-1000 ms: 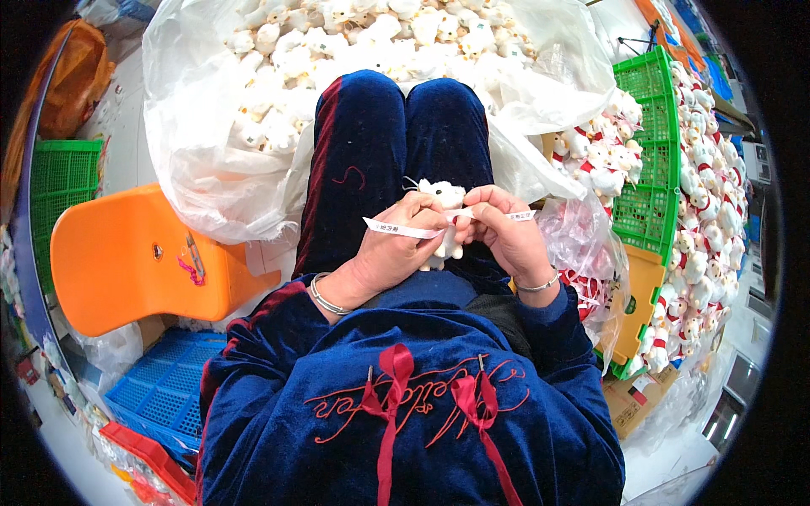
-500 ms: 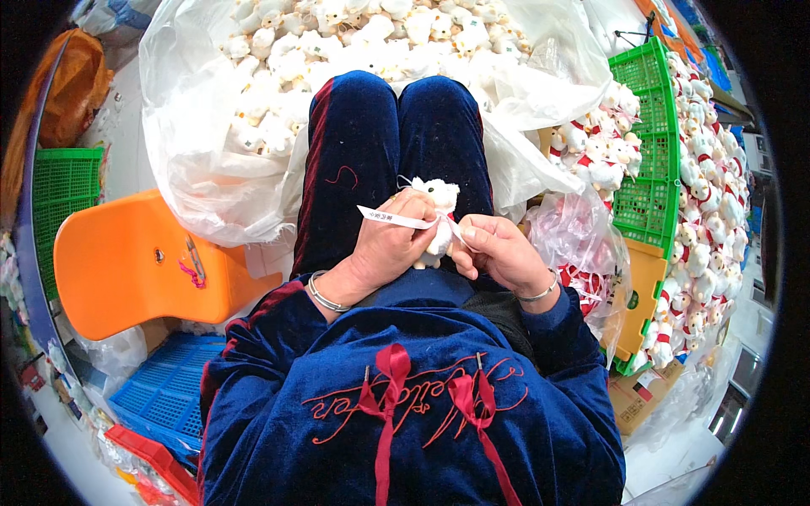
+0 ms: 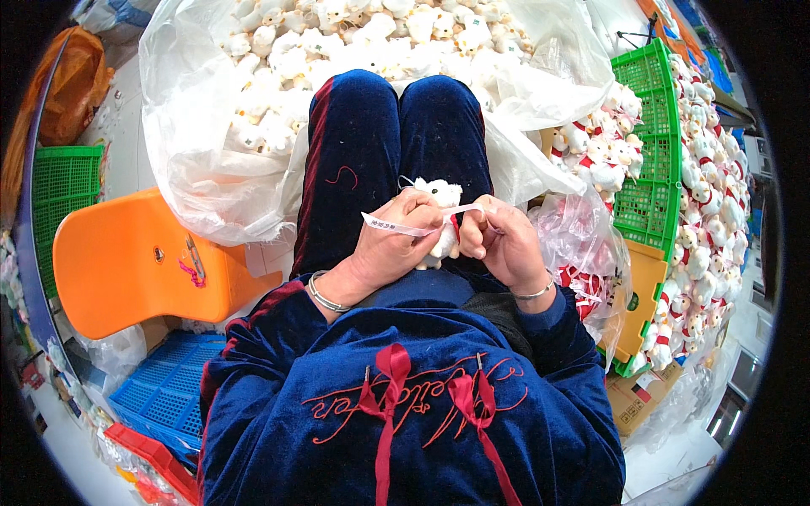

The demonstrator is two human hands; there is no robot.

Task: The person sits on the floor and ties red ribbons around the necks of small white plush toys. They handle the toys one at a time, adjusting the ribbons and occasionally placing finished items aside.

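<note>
A small white plush toy [image 3: 444, 193] with dark eyes sits upright above my lap. My left hand [image 3: 390, 236] is closed on it from the left and pinches a pale printed ribbon [image 3: 392, 226] at its front; one ribbon end sticks out past the fingers. The other end runs across the toy to my right hand [image 3: 511, 244], which pinches it between thumb and forefinger. Something red shows at the toy's right side, partly hidden by my right fingers. A thin loop rises from the toy's head.
Ahead, a big clear plastic bag [image 3: 190, 169] holds many white plush toys. To the right are a green crate [image 3: 645, 126], red-scarfed toys [image 3: 700, 202] and a bag of red and white ribbons [image 3: 582, 244]. An orange stool [image 3: 126, 261] and blue crate [image 3: 164, 388] stand left.
My right hand has moved slightly up and right, drawing its ribbon end out from the toy. The left hand stays nearly in place on the toy.
</note>
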